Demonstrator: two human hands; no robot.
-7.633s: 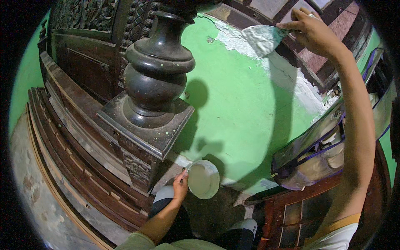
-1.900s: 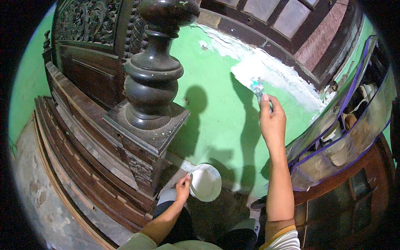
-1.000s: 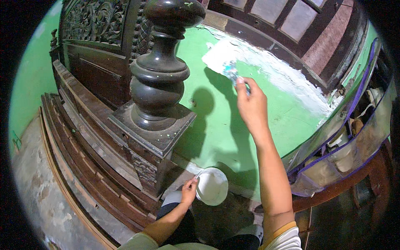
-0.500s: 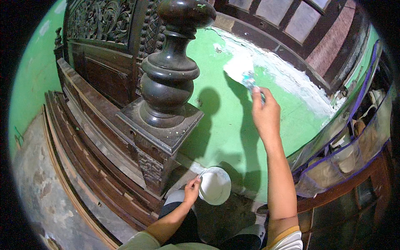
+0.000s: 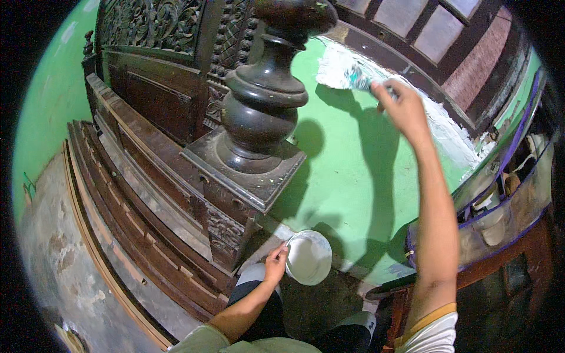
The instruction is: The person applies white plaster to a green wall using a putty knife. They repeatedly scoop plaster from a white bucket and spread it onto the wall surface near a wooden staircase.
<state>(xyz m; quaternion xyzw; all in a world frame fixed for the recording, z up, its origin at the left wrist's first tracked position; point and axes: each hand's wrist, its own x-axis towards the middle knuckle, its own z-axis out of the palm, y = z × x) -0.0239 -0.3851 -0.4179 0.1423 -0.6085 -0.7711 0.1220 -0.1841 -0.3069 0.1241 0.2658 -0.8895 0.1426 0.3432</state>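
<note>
Right of the turned dark post (image 5: 263, 103), the right hand (image 5: 403, 109) is clamped on the handle of a broad-bladed spreader (image 5: 356, 76). The arm extends upward; the blade points back toward the post. It lies over a white coating (image 5: 438, 120) on the green wall (image 5: 353, 162). White on white: contact versus slight gap cannot be told. Gripping at the handle end presumably leaves the whole blade face free.

Below and right of the post's square base, the left hand (image 5: 275, 265) pinches the near rim of a round white tub (image 5: 321, 276), thumb and fingers together over the edge. Mouth faces up, pale material inside; likely the rim grip leaves the opening unobstructed. Placement between the knees, under the wall area, probably shortens the spreader's reach. Whether the floor supports the tub: not visible.

Farther right of the post: clear pocket organiser (image 5: 447, 250), purple edging, beside the working arm.
</note>
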